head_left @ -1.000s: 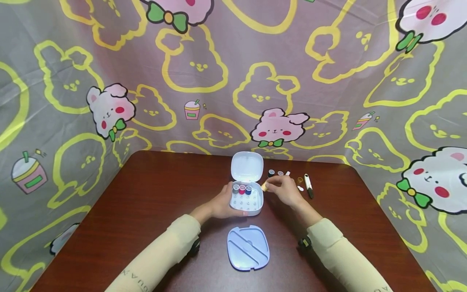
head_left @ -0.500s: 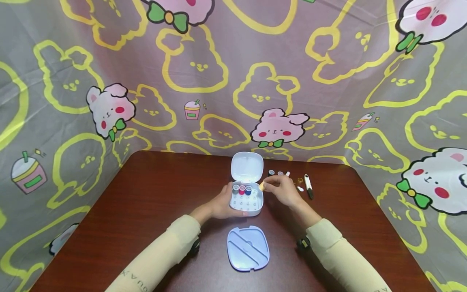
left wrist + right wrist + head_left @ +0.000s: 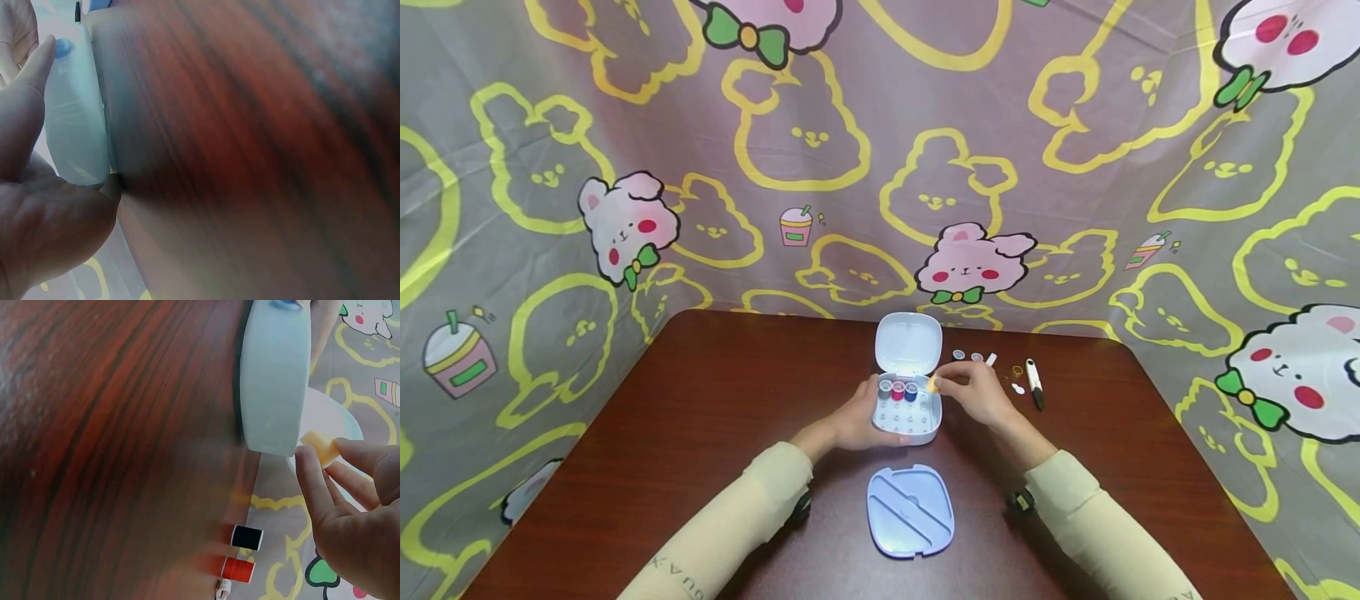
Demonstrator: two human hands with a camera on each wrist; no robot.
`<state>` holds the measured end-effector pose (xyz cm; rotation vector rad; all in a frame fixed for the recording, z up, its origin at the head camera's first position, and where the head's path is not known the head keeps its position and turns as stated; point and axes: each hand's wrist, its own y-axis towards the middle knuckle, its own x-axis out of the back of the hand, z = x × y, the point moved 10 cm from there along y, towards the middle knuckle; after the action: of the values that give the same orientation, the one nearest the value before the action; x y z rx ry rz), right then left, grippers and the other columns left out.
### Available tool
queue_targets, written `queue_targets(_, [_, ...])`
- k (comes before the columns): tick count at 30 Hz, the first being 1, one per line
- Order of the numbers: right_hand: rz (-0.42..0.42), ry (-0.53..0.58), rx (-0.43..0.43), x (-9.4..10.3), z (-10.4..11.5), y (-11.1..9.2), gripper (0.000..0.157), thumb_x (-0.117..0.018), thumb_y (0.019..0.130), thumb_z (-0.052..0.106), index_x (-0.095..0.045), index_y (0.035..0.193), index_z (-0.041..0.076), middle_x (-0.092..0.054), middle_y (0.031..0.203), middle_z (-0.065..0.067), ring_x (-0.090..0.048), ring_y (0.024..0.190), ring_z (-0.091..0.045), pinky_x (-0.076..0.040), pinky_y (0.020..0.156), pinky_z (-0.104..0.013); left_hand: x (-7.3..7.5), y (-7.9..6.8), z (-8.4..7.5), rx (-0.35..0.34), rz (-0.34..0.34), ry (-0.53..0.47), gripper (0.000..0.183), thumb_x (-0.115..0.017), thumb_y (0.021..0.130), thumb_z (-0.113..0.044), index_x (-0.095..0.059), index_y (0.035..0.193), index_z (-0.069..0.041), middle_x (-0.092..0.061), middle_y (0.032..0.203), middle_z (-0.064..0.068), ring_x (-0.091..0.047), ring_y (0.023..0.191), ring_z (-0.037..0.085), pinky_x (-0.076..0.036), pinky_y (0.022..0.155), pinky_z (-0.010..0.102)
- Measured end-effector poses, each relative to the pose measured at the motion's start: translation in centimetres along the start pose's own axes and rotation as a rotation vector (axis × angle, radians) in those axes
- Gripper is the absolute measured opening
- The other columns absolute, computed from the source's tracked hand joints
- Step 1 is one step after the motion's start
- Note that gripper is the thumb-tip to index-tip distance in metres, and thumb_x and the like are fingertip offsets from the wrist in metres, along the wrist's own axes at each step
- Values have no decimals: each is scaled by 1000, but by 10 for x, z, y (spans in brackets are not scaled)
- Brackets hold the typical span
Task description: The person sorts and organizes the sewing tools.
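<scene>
A white sewing box (image 3: pixel 922 437) with rows of pegs inside stands on the table, its lid (image 3: pixel 908 342) raised at the back. My left hand (image 3: pixel 852 421) grips its left side, the thumb along the front wall. Grey (image 3: pixel 884 390), pink-red (image 3: pixel 898 390) and dark blue (image 3: pixel 912 392) thread spools stand upright in the back row. Between thumb and fingertips, my right hand (image 3: pixel 983 395) pinches a yellow thread spool (image 3: pixel 320 449). It is tilted over the box's back right corner, to the right of the blue spool. The fingers partly cover it in the head view.
A pale blue divided tray (image 3: pixel 911 510) lies in front of the box. Behind the right hand are a black spool (image 3: pixel 247 538) and a red spool (image 3: pixel 239 570). Farther right lie a white-and-black tool (image 3: pixel 1035 384), a gold ring (image 3: pixel 1017 371) and a small white piece (image 3: pixel 1018 388).
My right hand has moved slightly left, bringing the yellow spool from beside the box's right rim to over its back right corner. My left hand stays on the box.
</scene>
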<state>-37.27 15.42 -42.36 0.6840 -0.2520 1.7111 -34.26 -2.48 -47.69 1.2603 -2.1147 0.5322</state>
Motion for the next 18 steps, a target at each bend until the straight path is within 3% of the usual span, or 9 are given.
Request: queue_targets(18, [42, -21, 38, -15, 11, 1, 19, -74, 94, 11, -76, 109, -1, -75, 96, -7, -70, 88, -21, -57, 79, -35, -1, 1, 2, -14, -5, 21, 119, -89, 76, -48, -15, 156, -2, -38, 140, 18, -45, 124, 26, -43, 105, 43])
